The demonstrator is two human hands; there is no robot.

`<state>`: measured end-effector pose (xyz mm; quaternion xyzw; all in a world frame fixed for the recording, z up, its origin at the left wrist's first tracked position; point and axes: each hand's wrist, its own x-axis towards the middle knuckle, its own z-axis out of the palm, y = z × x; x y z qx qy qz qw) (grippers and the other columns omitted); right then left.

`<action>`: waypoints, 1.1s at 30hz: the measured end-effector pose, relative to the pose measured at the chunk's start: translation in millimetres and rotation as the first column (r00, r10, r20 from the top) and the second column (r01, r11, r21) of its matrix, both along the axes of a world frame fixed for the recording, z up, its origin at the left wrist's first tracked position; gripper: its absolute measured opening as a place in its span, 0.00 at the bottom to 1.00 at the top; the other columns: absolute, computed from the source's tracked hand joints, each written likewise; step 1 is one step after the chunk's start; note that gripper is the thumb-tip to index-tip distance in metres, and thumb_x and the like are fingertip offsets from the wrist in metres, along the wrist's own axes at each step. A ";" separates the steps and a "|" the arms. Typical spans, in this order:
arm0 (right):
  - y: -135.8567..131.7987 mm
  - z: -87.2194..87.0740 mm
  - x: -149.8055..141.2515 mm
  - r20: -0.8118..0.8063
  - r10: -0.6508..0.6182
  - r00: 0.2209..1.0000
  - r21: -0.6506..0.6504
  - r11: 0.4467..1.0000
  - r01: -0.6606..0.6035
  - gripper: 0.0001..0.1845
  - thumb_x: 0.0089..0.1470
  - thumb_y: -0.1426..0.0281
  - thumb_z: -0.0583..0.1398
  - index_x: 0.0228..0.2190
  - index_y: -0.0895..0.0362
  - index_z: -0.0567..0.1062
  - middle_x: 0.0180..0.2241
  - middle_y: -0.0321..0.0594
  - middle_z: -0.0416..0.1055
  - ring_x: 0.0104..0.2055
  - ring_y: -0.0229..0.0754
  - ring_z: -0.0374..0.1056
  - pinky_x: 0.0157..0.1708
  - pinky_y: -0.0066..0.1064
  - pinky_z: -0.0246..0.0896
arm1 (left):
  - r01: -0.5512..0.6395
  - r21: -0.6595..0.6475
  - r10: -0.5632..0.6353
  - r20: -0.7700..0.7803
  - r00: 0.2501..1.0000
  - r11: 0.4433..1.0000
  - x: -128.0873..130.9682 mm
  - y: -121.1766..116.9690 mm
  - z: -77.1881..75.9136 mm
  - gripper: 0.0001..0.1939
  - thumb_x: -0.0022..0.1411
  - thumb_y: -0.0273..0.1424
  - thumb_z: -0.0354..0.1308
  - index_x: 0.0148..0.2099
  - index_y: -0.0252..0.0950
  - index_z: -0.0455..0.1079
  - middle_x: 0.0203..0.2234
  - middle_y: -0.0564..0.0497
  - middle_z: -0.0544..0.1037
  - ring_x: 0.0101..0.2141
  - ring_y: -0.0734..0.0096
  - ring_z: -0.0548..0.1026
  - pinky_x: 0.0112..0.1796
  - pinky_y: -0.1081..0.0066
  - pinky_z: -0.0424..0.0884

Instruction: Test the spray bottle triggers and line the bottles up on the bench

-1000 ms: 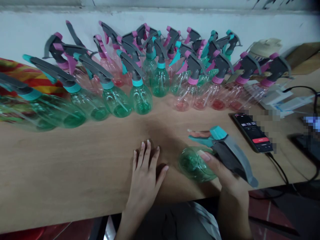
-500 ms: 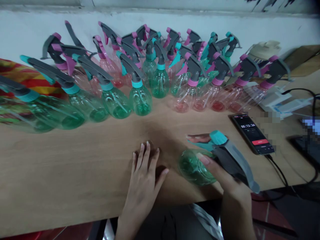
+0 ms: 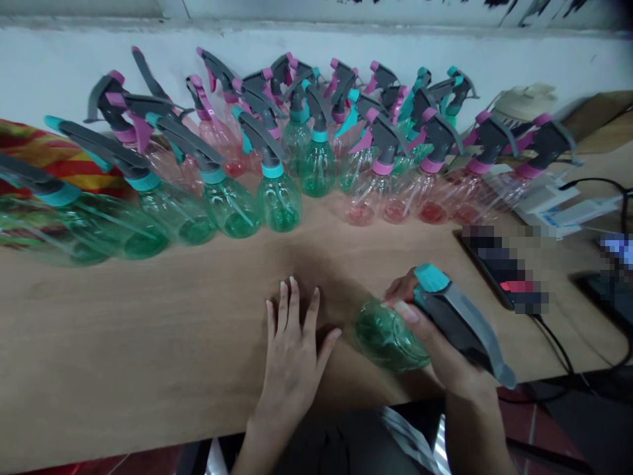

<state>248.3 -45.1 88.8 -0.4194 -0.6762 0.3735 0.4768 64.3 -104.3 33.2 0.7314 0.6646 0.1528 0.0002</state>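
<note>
My right hand (image 3: 440,343) is wrapped around the neck of a green spray bottle (image 3: 388,336) with a grey and teal trigger head, near the table's front edge. The bottle tilts, its head pointing up and away from me, and my fingers cover the teal trigger. To its left, my left hand (image 3: 294,349) lies flat on the wooden table (image 3: 148,336), fingers spread, holding nothing. Beyond it stand green spray bottles (image 3: 279,201) with teal collars and pink spray bottles (image 3: 363,204) with pink collars.
Several more spray bottles crowd the back against the white wall (image 3: 49,66). At the right lie a phone (image 3: 494,267) with a cable, white boxes (image 3: 568,211) and a dark device (image 3: 601,297). A red and yellow cloth (image 3: 64,158) is at the far left.
The fingers of my right hand have closed in over the teal trigger, which stuck out before. My left hand has shifted slightly right, still flat.
</note>
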 end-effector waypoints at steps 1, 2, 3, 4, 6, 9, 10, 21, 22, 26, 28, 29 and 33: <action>-0.5 1.3 -0.1 0.011 0.002 1.000 0.006 1.000 -0.002 0.05 0.54 0.63 0.60 0.31 0.50 0.74 0.30 0.36 0.74 0.35 0.45 0.73 0.36 0.38 0.72 | 0.005 0.000 -0.005 -0.007 1.000 1.000 -1.1 -0.5 0.0 0.28 0.67 0.37 0.54 0.64 0.30 0.55 0.64 0.31 0.50 0.64 0.45 0.47 0.57 0.43 0.50; -1.6 3.7 -0.2 0.020 0.008 1.000 0.021 1.000 -0.008 0.04 0.55 0.64 0.60 0.34 0.49 0.74 0.33 0.36 0.75 0.37 0.45 0.74 0.38 0.39 0.72 | 0.012 -0.001 -0.012 -0.014 1.000 1.000 -2.4 -1.0 -0.1 0.29 0.66 0.37 0.54 0.64 0.30 0.55 0.64 0.31 0.51 0.64 0.45 0.47 0.57 0.43 0.50; -3.1 6.8 -0.4 0.030 0.019 0.999 0.036 0.999 -0.020 0.06 0.56 0.66 0.60 0.37 0.47 0.74 0.36 0.35 0.76 0.40 0.46 0.73 0.41 0.39 0.72 | 0.019 -0.001 -0.019 -0.021 1.000 1.000 -3.6 -1.3 -0.3 0.29 0.66 0.37 0.55 0.64 0.30 0.55 0.64 0.31 0.51 0.64 0.45 0.47 0.58 0.44 0.50; -4.6 9.8 -0.6 0.043 0.034 0.999 0.045 0.998 -0.036 0.10 0.56 0.69 0.60 0.40 0.45 0.73 0.40 0.34 0.76 0.43 0.46 0.73 0.44 0.40 0.71 | 0.026 -0.001 -0.026 -0.026 0.999 1.000 -4.8 -1.5 -0.6 0.29 0.66 0.37 0.55 0.64 0.30 0.55 0.64 0.32 0.51 0.64 0.45 0.47 0.58 0.44 0.50; -7.0 14.3 -0.8 0.060 0.048 0.997 0.065 0.997 -0.052 0.16 0.56 0.71 0.60 0.45 0.42 0.71 0.44 0.32 0.75 0.47 0.46 0.72 0.47 0.40 0.70 | 0.036 -0.003 -0.036 -0.033 0.999 0.999 -6.4 -1.7 -1.3 0.29 0.65 0.37 0.56 0.64 0.31 0.56 0.64 0.32 0.51 0.64 0.46 0.46 0.58 0.45 0.50; -7.7 14.9 -0.1 0.080 0.038 0.996 0.100 0.994 -0.046 0.20 0.55 0.72 0.60 0.48 0.42 0.70 0.46 0.31 0.75 0.49 0.47 0.71 0.47 0.41 0.71 | 0.038 -0.005 -0.038 -0.039 0.999 0.999 -7.2 -1.5 -2.0 0.29 0.65 0.37 0.56 0.64 0.31 0.55 0.64 0.33 0.51 0.64 0.47 0.46 0.58 0.45 0.50; -7.5 14.2 0.4 0.094 0.036 0.995 0.111 0.993 -0.046 0.20 0.54 0.72 0.60 0.48 0.42 0.70 0.47 0.31 0.75 0.49 0.47 0.71 0.48 0.40 0.71 | 0.037 -0.004 -0.037 -0.042 0.998 0.999 -7.1 -1.5 -2.1 0.29 0.65 0.37 0.56 0.64 0.31 0.55 0.64 0.33 0.51 0.64 0.47 0.46 0.58 0.45 0.50; -8.9 5.8 3.0 0.124 0.012 0.992 0.058 0.998 -0.019 0.19 0.54 0.70 0.60 0.48 0.44 0.71 0.48 0.33 0.74 0.49 0.50 0.71 0.48 0.44 0.70 | 0.044 -0.009 -0.044 -0.042 0.998 0.999 -7.9 -2.7 -4.1 0.29 0.66 0.37 0.54 0.65 0.31 0.54 0.65 0.33 0.50 0.64 0.47 0.45 0.58 0.45 0.50; -8.7 5.2 2.8 0.120 0.007 0.993 0.070 0.997 -0.016 0.18 0.54 0.69 0.60 0.47 0.44 0.72 0.47 0.33 0.75 0.49 0.49 0.72 0.47 0.43 0.71 | 0.043 -0.011 -0.044 -0.038 0.998 0.999 -8.1 -2.7 -4.2 0.29 0.66 0.37 0.54 0.65 0.32 0.54 0.65 0.33 0.50 0.64 0.47 0.45 0.58 0.45 0.50; -7.9 6.6 3.1 0.129 0.010 0.992 0.080 0.997 -0.021 0.19 0.53 0.69 0.62 0.47 0.44 0.71 0.46 0.34 0.75 0.48 0.49 0.72 0.46 0.42 0.72 | 0.042 -0.001 -0.042 -0.027 0.999 0.999 -8.3 -2.7 -3.9 0.28 0.67 0.37 0.53 0.65 0.31 0.55 0.65 0.34 0.50 0.64 0.47 0.45 0.58 0.45 0.50; -7.8 7.9 2.7 0.127 0.012 0.992 0.075 0.997 -0.021 0.18 0.53 0.69 0.62 0.47 0.45 0.71 0.45 0.34 0.75 0.47 0.48 0.72 0.46 0.41 0.71 | 0.044 0.002 -0.044 -0.028 0.999 0.999 -8.1 -2.7 -3.3 0.28 0.67 0.37 0.53 0.65 0.31 0.55 0.65 0.33 0.50 0.64 0.47 0.45 0.58 0.45 0.50; -7.6 8.4 2.2 0.121 0.011 0.993 0.074 0.997 -0.020 0.17 0.53 0.69 0.62 0.45 0.45 0.71 0.44 0.34 0.76 0.47 0.47 0.72 0.45 0.40 0.71 | 0.045 0.003 -0.044 -0.029 0.999 0.999 -8.0 -2.7 -2.9 0.28 0.66 0.37 0.53 0.65 0.31 0.55 0.65 0.33 0.49 0.64 0.47 0.45 0.58 0.45 0.50; -5.3 9.3 -0.3 0.074 -0.008 0.997 0.076 0.997 0.002 0.04 0.54 0.68 0.61 0.35 0.48 0.74 0.34 0.34 0.76 0.40 0.45 0.74 0.37 0.36 0.72 | 0.048 -0.002 -0.048 -0.035 0.998 0.999 -7.8 -2.2 -1.8 0.29 0.66 0.36 0.54 0.65 0.30 0.55 0.65 0.33 0.50 0.64 0.47 0.45 0.58 0.44 0.50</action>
